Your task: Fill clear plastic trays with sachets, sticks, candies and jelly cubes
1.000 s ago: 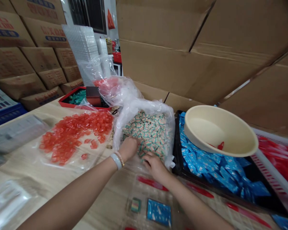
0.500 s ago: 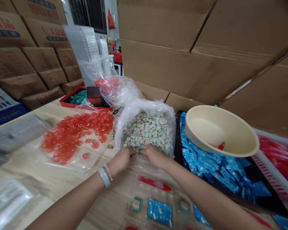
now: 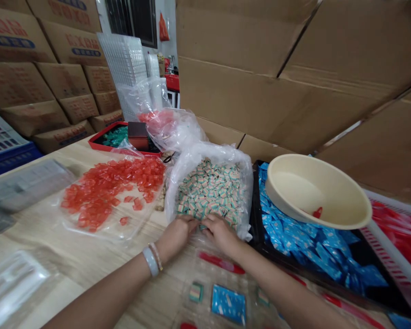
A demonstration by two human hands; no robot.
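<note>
Small square pieces [image 3: 208,189], striped cream, pink and green, fill a container lined with a clear plastic bag [image 3: 174,183]. My left hand [image 3: 178,232] and my right hand [image 3: 219,232] meet at the near edge of the pile, fingertips almost touching each other. Both hands have their fingers curled in against the pieces; whatever lies between the fingertips is hidden. Beneath my forearms is a clear plastic tray [image 3: 200,315] with compartments. In it lie a blue packet [image 3: 228,304], a striped piece [image 3: 196,291] and a slim red wrapped item [image 3: 221,262].
Red translucent pieces [image 3: 113,183] are spread on a plastic sheet at left. On the right, a cream basin [image 3: 315,192] rests over blue packets [image 3: 304,242] in a black tray. A red tray [image 3: 106,141] sits behind; cardboard boxes [image 3: 226,91] wall the back.
Both hands have drawn slightly closer together at the pile's near edge, with the left fingers now stretching further toward the right hand. The view has shifted a little.
</note>
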